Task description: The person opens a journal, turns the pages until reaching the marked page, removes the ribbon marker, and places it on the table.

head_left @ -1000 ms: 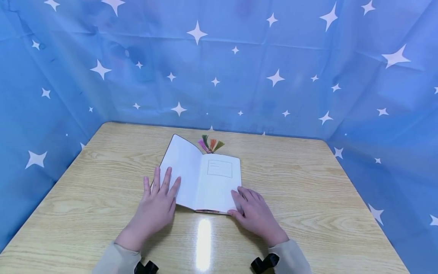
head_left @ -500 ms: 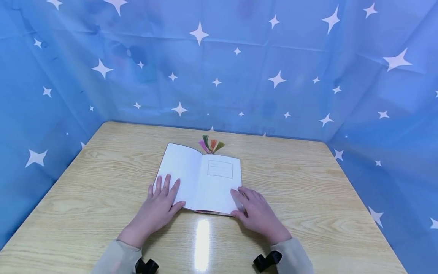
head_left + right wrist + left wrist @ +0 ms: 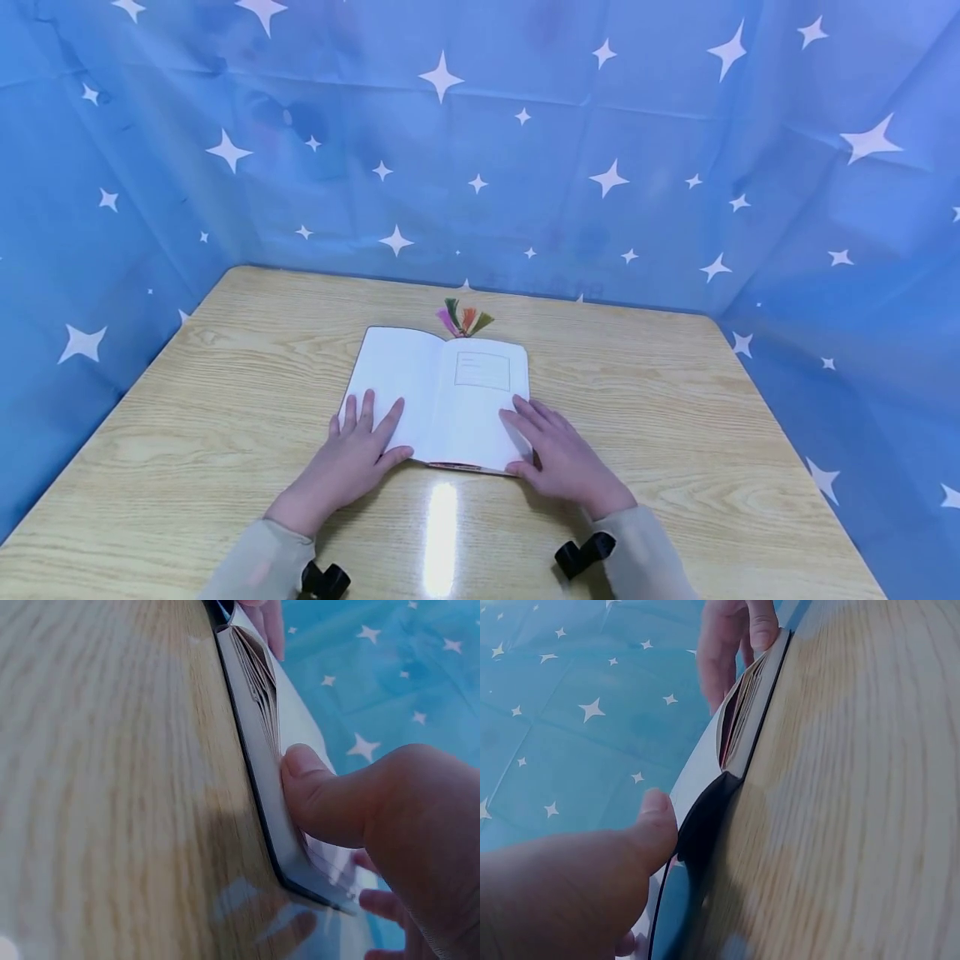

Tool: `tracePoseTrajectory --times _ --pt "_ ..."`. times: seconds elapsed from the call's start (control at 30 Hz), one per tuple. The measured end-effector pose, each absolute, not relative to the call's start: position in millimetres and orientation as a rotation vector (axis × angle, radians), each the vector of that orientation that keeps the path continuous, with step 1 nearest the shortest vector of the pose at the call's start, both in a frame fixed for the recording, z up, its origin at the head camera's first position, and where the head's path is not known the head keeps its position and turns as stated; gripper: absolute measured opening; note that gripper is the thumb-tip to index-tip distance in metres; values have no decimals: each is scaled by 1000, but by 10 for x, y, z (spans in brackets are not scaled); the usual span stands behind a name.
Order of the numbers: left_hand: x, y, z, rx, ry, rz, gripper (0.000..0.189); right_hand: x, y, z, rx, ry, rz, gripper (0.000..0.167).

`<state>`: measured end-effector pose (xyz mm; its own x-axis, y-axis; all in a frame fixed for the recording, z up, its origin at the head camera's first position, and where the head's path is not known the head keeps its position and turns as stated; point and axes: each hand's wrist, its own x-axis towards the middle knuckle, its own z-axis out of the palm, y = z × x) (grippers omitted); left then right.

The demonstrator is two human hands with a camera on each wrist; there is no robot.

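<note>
A notebook [image 3: 474, 425] lies spread at its first pages on the table, its left side blank and its right page printed with a small box. Its dark cover edge and thick page block [image 3: 759, 712] show in the left wrist view. My left hand [image 3: 347, 468] rests on the lower left side with fingers spread, thumb near the bottom edge. My right hand [image 3: 564, 463] rests on the lower right corner, fingertips on the page. In the right wrist view the right thumb [image 3: 326, 799] touches the page block's edge. Coloured tassels [image 3: 465, 321] stick out above the spine.
The wooden table [image 3: 675, 400] reaches to a blue star-patterned curtain [image 3: 525, 150] at the back and sides. A bright light reflection lies in front of the notebook. Black wrist cameras [image 3: 585, 554] sit at both sleeves.
The notebook's left side has come down flatter toward the table under my left hand, which has moved slightly right. My right hand stays at the right corner, its fingers a little farther onto the page.
</note>
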<state>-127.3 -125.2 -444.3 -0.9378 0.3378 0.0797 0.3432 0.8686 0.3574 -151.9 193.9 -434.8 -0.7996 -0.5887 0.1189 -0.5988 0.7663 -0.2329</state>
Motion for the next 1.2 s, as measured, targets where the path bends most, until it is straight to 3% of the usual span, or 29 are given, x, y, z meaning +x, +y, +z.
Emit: tracePoseTrajectory --times 1.2 --pt "-1295 -1107 -4400 -444 -3090 -495 91 -1519 1839 -4120 1012 -2877 349 59"
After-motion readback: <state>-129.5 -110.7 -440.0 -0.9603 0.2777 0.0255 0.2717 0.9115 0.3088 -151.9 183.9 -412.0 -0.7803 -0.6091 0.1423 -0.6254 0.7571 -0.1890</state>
